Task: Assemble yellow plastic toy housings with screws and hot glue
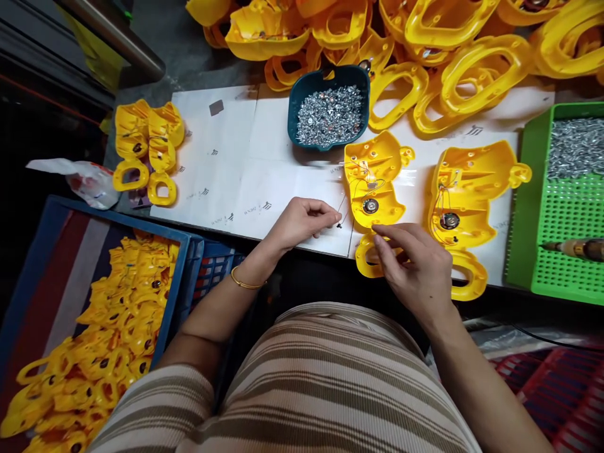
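Note:
My left hand point(306, 221) pinches a thin wire point(341, 202) between thumb and fingertips, with a small black part point(339, 226) hanging just by the fingertips. The wire leads toward a yellow plastic shell half point(377, 157) lying open side up, with a round speaker point(370, 206) and more wires inside. My right hand point(415, 264) hovers over the lower end of that shell, above its looped handle point(365, 258). Its thumb and index finger are drawn together; whatever they hold, if anything, is too small to make out. A second yellow shell half point(472, 189) lies to the right, wired likewise.
Behind the shells stands a dark bowl of screws point(329, 116). A green basket point(533, 207) with screws and an electric screwdriver point(580, 248) is at right. Yellow shells point(443, 69) pile up at the back; more fill a blue crate point(182, 270) at lower left. A plastic bag point(89, 182) lies left.

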The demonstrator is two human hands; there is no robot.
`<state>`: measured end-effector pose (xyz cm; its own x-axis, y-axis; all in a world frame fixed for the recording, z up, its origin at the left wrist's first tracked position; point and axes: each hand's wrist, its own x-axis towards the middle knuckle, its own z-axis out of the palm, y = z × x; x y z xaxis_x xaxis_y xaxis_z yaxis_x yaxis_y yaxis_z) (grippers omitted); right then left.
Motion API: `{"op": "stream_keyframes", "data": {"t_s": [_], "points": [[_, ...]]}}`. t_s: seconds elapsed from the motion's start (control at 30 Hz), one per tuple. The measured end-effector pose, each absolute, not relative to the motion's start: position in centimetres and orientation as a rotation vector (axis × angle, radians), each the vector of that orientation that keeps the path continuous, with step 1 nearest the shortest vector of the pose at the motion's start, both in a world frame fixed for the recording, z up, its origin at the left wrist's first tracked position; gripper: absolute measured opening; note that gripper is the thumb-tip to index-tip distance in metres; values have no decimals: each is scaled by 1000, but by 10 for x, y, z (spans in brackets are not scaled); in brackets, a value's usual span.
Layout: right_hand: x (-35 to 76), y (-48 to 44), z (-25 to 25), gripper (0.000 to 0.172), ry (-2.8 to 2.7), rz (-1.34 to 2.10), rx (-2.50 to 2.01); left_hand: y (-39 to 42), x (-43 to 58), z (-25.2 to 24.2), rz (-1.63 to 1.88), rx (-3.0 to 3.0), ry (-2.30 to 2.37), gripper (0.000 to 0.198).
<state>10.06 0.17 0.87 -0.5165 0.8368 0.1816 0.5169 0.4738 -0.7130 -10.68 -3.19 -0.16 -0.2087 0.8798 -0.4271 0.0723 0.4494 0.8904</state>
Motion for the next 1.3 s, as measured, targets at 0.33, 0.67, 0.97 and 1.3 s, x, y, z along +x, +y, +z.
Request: {"op": "stream_keyframes", "data": {"t_s": [0.33, 0.67, 0.97, 1.3], "points": [[93, 15, 3, 31, -1804, 1502, -1205, -27, -71, 10, 1128, 908, 1486, 28], [98, 32, 13, 17, -2197, 1002, -1165, -27, -73, 12, 1190, 1227, 1569, 18], [106, 47, 12, 14, -2113, 1175, -1237, -67, -53, -16, 836, 1576, 1919, 61], [105, 42, 4, 15, -2391, 847, -1194, -73, -42, -18, 693, 1644, 1890, 86]]}}
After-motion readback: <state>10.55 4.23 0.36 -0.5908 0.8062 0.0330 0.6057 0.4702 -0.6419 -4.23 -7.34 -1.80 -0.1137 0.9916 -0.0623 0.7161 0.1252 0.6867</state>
